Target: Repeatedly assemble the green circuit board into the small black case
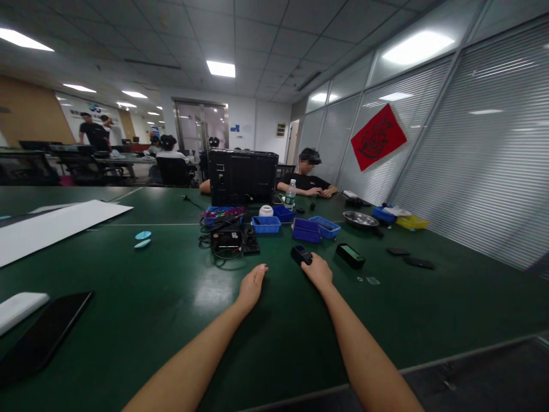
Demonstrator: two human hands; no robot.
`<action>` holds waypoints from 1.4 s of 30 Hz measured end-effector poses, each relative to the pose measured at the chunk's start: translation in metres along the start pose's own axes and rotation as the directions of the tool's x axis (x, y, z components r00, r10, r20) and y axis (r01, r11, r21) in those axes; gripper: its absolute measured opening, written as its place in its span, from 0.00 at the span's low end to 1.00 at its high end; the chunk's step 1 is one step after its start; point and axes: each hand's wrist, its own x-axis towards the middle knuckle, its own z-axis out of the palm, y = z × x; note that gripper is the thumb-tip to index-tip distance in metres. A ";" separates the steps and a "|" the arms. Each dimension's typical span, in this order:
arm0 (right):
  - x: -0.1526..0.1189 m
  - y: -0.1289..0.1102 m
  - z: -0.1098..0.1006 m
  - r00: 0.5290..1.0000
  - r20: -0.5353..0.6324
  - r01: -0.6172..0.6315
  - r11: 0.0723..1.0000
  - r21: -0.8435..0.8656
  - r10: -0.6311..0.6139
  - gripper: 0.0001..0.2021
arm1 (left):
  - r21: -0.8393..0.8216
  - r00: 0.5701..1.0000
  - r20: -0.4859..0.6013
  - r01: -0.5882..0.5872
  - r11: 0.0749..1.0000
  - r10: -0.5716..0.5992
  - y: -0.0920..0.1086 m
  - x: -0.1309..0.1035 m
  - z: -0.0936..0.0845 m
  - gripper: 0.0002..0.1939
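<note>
A small black device (300,254) lies on the green table, and my right hand (318,271) has its fingers closed on the near right end of it. To the left, my left hand (253,285) rests at the table surface on its side, holding nothing, with thumb and fingers a little apart. Right of my right hand sits a black case (350,256) with a green top face. Nearer to me than that case are a small ring (359,279) and a clear square piece (373,281).
Beyond my hands stand blue trays (266,224), a black soldering unit with cables (226,237), a white ball (266,211), a bottle (290,194) and a large black screen (243,177). A metal bowl (360,220) is at right. Across the table sits a person (306,177).
</note>
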 end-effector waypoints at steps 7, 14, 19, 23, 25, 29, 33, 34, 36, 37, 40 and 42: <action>0.000 0.005 -0.006 0.996 -0.009 -0.088 0.996 -0.032 0.087 0.21 | 0.034 1.000 0.014 -0.010 0.999 0.010 0.003 0.000 -0.001 0.25; -0.003 0.008 -0.011 0.995 -0.028 -0.096 0.994 -0.051 0.095 0.30 | 0.063 0.999 0.033 0.001 0.998 -0.003 0.009 -0.002 -0.003 0.25; -0.002 0.010 -0.011 0.995 0.015 -0.093 0.994 -0.064 0.094 0.28 | 0.044 0.999 0.031 -0.026 0.999 0.025 0.007 -0.001 -0.002 0.25; 0.001 0.013 -0.012 0.990 0.027 -0.135 0.989 -0.060 0.137 0.23 | 0.053 0.999 0.037 -0.023 0.998 0.021 0.007 -0.001 -0.002 0.24; 0.002 0.015 -0.013 0.990 0.020 -0.140 0.989 -0.047 0.141 0.23 | 0.050 0.999 0.036 -0.022 0.999 0.020 0.008 -0.001 -0.002 0.25; 0.004 0.019 -0.016 0.992 0.034 -0.120 0.993 0.010 0.120 0.27 | 0.079 0.999 0.038 -0.025 0.997 0.022 0.009 -0.002 -0.003 0.25; 0.008 0.023 -0.014 0.990 0.055 -0.132 0.991 0.018 0.131 0.24 | 0.094 0.999 0.046 -0.018 0.995 0.014 0.011 -0.002 -0.004 0.25; 0.009 0.024 -0.013 0.990 0.061 -0.132 0.991 0.024 0.130 0.23 | 0.095 0.999 0.048 -0.019 0.995 0.014 0.011 -0.003 -0.005 0.25; 0.010 0.026 -0.013 0.991 0.078 -0.117 0.992 0.053 0.112 0.22 | 0.098 0.998 0.053 -0.026 0.995 0.020 0.012 -0.003 -0.005 0.25; 0.011 0.026 -0.013 0.991 0.091 -0.106 0.992 0.069 0.099 0.21 | 0.102 0.998 0.054 -0.031 0.994 0.026 0.012 -0.003 -0.005 0.25; 0.011 0.027 -0.014 0.992 0.107 -0.076 0.991 0.106 0.065 0.23 | 0.121 0.999 0.045 -0.036 0.992 0.031 0.012 -0.003 -0.005 0.25; 0.010 0.027 -0.015 0.993 0.096 -0.074 0.990 0.117 0.063 0.27 | 0.123 0.999 0.041 -0.035 0.992 0.030 0.013 -0.003 -0.005 0.25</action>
